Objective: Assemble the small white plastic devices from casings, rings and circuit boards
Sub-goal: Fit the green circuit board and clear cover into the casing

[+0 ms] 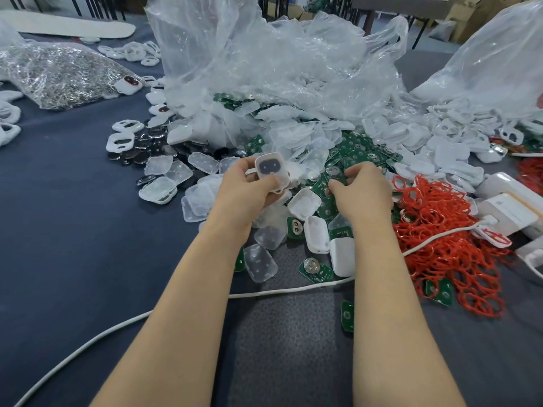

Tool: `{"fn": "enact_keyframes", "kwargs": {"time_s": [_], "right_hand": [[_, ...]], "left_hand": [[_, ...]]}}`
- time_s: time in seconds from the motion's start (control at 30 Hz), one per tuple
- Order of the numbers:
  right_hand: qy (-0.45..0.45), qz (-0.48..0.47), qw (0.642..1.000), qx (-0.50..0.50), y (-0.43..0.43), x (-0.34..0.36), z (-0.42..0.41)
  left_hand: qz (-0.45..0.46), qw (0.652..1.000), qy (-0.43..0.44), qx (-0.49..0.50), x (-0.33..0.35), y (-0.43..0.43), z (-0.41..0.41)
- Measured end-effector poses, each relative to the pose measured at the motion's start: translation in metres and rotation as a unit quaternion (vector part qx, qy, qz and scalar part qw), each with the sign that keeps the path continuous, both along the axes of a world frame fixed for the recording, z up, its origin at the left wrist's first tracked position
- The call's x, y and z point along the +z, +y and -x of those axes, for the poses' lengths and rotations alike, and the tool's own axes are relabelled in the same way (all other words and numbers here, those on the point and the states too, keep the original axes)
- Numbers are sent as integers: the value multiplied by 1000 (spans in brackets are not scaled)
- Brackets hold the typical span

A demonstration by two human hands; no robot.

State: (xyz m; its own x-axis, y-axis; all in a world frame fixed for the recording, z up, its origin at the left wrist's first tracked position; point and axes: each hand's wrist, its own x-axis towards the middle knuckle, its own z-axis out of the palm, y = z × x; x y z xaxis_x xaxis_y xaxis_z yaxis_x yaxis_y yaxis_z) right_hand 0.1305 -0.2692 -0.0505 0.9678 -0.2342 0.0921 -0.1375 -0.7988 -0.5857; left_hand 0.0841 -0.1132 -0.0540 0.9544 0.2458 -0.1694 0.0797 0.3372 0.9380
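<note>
My left hand [249, 186] grips a small white casing [271, 173] with two dark openings, its face turned toward me, above the heap of parts. My right hand [360, 190] reaches into the green circuit boards [349, 160], fingers curled and pinching one board [336, 176] that carries a round metal battery clip. A tangle of red rings [440, 230] lies right of my right hand. Translucent pads [260, 262] and white casing halves [316, 233] lie scattered between my forearms.
Crumpled clear plastic bags [279, 69] rise behind the heap. A bag of small metal parts [58, 77] sits at far left. A white cable [117, 327] crosses the blue cloth-covered table [73, 230]. White boxes [508, 207] stand at right. Dark round discs [141, 151] lie left of the heap.
</note>
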Motion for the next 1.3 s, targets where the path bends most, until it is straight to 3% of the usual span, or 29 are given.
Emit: {"fn": "enact_keyframes", "kwargs": {"time_s": [0.17,0.3,0.37,0.43,0.5,0.7,1.07,1.3], "right_hand": [[-34,-39,999,11,-1,1,0],[-136,-121,983,22,-2,10,7],[-157,-234,958,53,2,17,11],[-120,-377,912,108,9,23,15],[-71,-440,880,164,16,25,20],[21,-478,859,181,22,23,20],[-67,-377,895,229,21,25,20],[-64,-329,909,250,21,23,19]], "left_hand": [[14,1000,3,-9,2,-2,1],[40,999,17,-6,5,-3,2],[58,998,28,-2,6,-3,1],[74,996,42,4,8,-2,-1],[85,995,53,11,10,-2,-2],[62,996,67,-9,11,-2,-1],[51,995,79,-26,7,-2,-4],[54,995,77,-33,5,-1,-4]]}}
